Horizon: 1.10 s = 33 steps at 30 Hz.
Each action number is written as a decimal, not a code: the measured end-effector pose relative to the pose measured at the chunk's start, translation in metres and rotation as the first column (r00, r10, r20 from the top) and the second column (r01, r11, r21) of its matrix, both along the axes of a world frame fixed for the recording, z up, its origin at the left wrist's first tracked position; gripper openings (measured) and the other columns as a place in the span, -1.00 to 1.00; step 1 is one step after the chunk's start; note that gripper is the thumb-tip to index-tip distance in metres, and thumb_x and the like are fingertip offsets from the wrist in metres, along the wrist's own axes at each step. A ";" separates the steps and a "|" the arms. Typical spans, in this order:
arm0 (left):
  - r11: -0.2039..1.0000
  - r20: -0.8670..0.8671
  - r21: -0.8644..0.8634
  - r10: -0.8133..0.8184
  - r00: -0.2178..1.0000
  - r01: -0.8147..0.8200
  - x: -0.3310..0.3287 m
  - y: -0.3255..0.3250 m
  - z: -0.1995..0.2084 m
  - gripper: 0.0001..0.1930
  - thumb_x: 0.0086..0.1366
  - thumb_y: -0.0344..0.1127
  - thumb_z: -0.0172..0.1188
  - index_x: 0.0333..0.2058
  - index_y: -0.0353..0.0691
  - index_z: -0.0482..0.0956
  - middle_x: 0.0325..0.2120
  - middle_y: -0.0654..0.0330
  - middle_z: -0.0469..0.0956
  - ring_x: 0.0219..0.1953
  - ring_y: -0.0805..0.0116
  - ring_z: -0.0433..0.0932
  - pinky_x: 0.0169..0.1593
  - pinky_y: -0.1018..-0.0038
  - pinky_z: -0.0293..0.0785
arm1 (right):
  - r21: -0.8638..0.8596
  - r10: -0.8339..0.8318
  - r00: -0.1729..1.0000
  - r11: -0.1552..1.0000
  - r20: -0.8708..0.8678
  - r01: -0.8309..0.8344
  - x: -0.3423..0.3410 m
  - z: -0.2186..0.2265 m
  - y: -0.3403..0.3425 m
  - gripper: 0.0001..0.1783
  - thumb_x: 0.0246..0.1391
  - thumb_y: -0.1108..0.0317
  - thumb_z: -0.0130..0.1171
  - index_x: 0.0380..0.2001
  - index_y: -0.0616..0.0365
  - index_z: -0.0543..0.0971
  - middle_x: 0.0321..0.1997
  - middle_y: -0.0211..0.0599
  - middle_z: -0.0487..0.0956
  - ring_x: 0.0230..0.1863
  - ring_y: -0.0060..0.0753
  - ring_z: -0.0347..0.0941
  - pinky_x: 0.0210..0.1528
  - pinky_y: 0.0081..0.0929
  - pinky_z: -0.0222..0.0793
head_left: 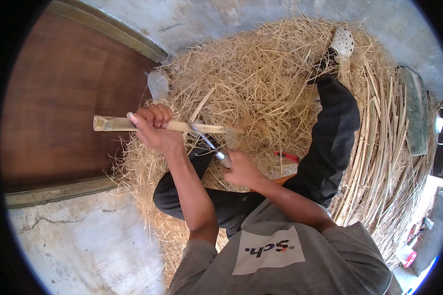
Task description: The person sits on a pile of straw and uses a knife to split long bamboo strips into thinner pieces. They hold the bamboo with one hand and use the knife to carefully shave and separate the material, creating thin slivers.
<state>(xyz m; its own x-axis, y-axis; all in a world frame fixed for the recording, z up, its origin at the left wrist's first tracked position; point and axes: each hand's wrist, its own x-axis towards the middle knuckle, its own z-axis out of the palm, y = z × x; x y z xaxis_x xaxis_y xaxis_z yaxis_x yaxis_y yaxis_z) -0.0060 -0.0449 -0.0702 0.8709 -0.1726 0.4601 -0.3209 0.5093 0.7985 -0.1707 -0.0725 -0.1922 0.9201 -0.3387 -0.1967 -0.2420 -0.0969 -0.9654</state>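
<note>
My left hand is wrapped around a split length of bamboo, near its thick left end, with the thumb along the top. The bamboo lies roughly level across the view, and its thin right end reaches over the shavings. In my right hand is a knife, gripped by its pale handle. Its narrow metal blade slants up and left and meets the bamboo a little right of my left hand. The fingers of my right hand are partly hidden by the hand's back.
A deep heap of bamboo shavings surrounds my legs. Long bamboo strips lie piled on the right. A small red object rests beside my right leg. A brown wooden door stands left, with a crumpled plastic bag by its frame.
</note>
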 end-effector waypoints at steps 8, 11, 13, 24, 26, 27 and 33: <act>0.999 -0.006 -0.024 -0.033 0.999 0.033 -0.005 -0.004 0.005 -0.46 0.40 0.08 -0.10 -0.69 -0.03 -0.01 -0.77 0.39 -0.06 -0.69 0.55 -0.09 -0.58 0.55 -0.14 | 0.055 -0.028 0.971 0.998 -0.239 0.042 -0.012 -0.089 -0.009 -0.67 -0.18 0.38 0.12 -0.27 0.28 0.48 -0.45 0.12 0.49 -0.36 0.15 0.46 -0.27 -0.16 0.37; 0.996 0.019 -0.045 -0.076 0.997 0.077 -0.003 -0.010 0.007 -0.46 0.40 0.08 -0.09 -0.68 -0.03 -0.01 -0.77 0.38 -0.06 -0.69 0.55 -0.08 -0.58 0.55 -0.13 | 0.071 0.051 0.935 0.997 -0.351 -0.028 -0.019 -0.084 -0.021 -0.61 -0.19 0.37 0.12 -0.20 0.28 0.48 -0.39 0.15 0.51 -0.29 0.16 0.47 -0.20 -0.14 0.38; 0.995 -0.007 -0.019 -0.102 0.995 0.102 -0.011 -0.005 0.000 -0.46 0.40 0.09 -0.09 -0.68 -0.03 -0.01 -0.76 0.38 -0.06 -0.69 0.55 -0.08 -0.58 0.55 -0.13 | 0.050 0.066 0.949 0.997 -0.307 -0.053 -0.015 -0.042 -0.016 -0.56 -0.19 0.36 0.12 -0.15 0.29 0.48 -0.35 0.18 0.52 -0.25 0.17 0.48 -0.15 -0.13 0.39; 0.993 -0.015 0.030 -0.113 0.994 0.113 -0.007 -0.015 0.007 -0.46 0.40 0.08 -0.12 -0.68 -0.03 -0.01 -0.77 0.38 -0.05 -0.69 0.56 -0.09 -0.58 0.57 -0.12 | -0.053 -0.028 0.937 0.999 -0.349 0.010 -0.031 -0.161 -0.017 -0.60 -0.22 0.44 0.09 -0.20 0.30 0.50 -0.51 0.07 0.46 -0.43 0.05 0.46 -0.32 -0.21 0.40; 0.990 0.015 0.020 -0.139 0.990 0.139 -0.004 -0.016 0.007 -0.47 0.40 0.07 -0.11 -0.69 -0.03 0.00 -0.77 0.38 -0.04 -0.69 0.56 -0.08 -0.59 0.57 -0.12 | -0.059 -0.046 0.938 0.998 -0.342 0.028 -0.031 -0.162 -0.015 -0.65 -0.22 0.42 0.11 -0.26 0.31 0.49 -0.50 0.06 0.47 -0.43 0.05 0.46 -0.33 -0.20 0.40; 0.990 0.019 0.017 -0.140 0.990 0.140 -0.007 -0.021 0.006 -0.47 0.39 0.07 -0.10 -0.69 -0.04 0.01 -0.77 0.38 -0.04 -0.69 0.57 -0.08 -0.59 0.57 -0.12 | -0.087 -0.059 0.949 0.996 -0.310 0.034 -0.032 -0.154 -0.016 -0.67 -0.22 0.42 0.12 -0.29 0.31 0.48 -0.49 0.05 0.47 -0.44 0.04 0.46 -0.34 -0.20 0.39; 0.995 -0.023 -0.008 0.100 0.995 -0.101 -0.019 -0.031 0.007 -0.48 0.35 0.05 -0.01 -0.70 -0.04 0.06 -0.77 0.38 -0.01 -0.69 0.57 -0.06 -0.60 0.58 -0.14 | 0.047 -0.133 0.987 0.991 0.096 0.129 0.006 0.019 0.003 -0.76 -0.21 0.43 0.12 -0.39 0.27 0.43 -0.54 0.04 0.46 -0.47 0.05 0.44 -0.36 -0.17 0.36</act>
<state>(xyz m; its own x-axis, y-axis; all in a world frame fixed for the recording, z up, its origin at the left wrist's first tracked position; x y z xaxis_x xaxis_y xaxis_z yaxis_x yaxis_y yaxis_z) -0.0253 -0.0754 -0.0634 0.8937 -0.0794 0.4415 -0.3530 0.4829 0.8014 -0.1644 -0.0695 -0.1733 0.8840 -0.4510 -0.1233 -0.1537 -0.0312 -0.9876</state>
